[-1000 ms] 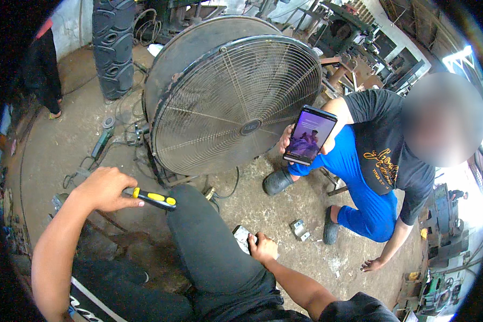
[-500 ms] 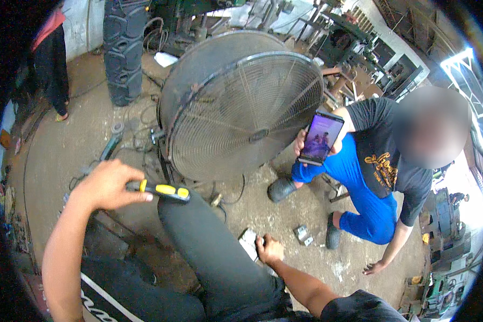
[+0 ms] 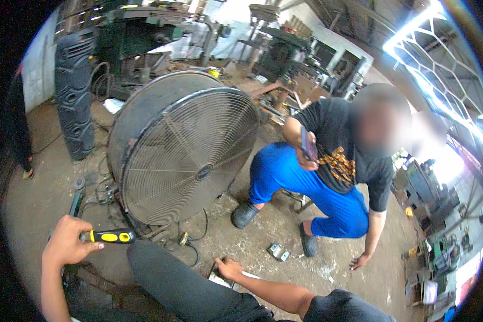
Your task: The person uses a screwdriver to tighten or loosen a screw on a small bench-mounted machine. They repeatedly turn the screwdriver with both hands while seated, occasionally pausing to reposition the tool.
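Note:
On the left, my left hand (image 3: 70, 241) is closed around a tool whose black-and-yellow handle (image 3: 112, 236) points right, past my knee; its working end is hidden by the hand, so I cannot tell its kind. My right hand (image 3: 229, 268) is low beside my leg, with its fingers curled at the edge of a pale flat piece (image 3: 220, 279) near the floor. My thigh covers part of that piece. Just right of it, a small silvery metal block (image 3: 278, 251) lies on the floor.
A large round drum fan (image 3: 190, 161) stands in front of me, with cables around its base. A co-worker in blue trousers (image 3: 300, 177) crouches at the right, holding a phone (image 3: 308, 144). Behind are a big tyre (image 3: 74, 102) and machinery (image 3: 129, 40); another person (image 3: 19, 123) stands far left.
The view has swung upward and right. The co-worker's phone, its screen towards me before, is now almost edge-on and closer to their body. Both my hands keep their holds.

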The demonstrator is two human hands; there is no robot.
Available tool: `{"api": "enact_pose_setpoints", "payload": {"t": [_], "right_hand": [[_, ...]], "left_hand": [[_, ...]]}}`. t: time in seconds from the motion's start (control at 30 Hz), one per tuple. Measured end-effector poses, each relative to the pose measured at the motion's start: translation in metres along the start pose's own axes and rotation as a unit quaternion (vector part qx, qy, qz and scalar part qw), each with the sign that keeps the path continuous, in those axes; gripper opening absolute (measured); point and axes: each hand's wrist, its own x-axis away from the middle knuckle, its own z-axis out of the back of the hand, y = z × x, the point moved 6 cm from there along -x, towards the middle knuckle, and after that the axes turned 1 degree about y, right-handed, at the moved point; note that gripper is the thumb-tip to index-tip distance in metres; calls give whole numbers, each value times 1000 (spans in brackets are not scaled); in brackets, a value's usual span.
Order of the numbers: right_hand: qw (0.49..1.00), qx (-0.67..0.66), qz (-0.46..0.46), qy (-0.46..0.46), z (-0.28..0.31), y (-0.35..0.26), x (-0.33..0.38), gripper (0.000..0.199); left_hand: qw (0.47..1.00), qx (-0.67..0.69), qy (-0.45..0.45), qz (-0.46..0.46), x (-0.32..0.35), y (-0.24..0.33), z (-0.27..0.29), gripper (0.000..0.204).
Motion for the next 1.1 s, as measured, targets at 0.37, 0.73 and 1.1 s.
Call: {"api": "enact_pose_setpoints", "payload": {"t": [0.37, 0.73, 1.1], "right_hand": [[870, -290, 384, -109, 55, -192, 88, 64], [722, -258, 239, -597, 3, -257, 261, 29], [713, -296, 194, -606, -19, -286, 292, 16]], "left_hand": [[996, -15, -66, -50, 31, 8, -47, 46], [997, -39, -46, -47, 134, 15, -107, 29], [998, -33, -19, -40, 151, -19, -96, 36]]}}
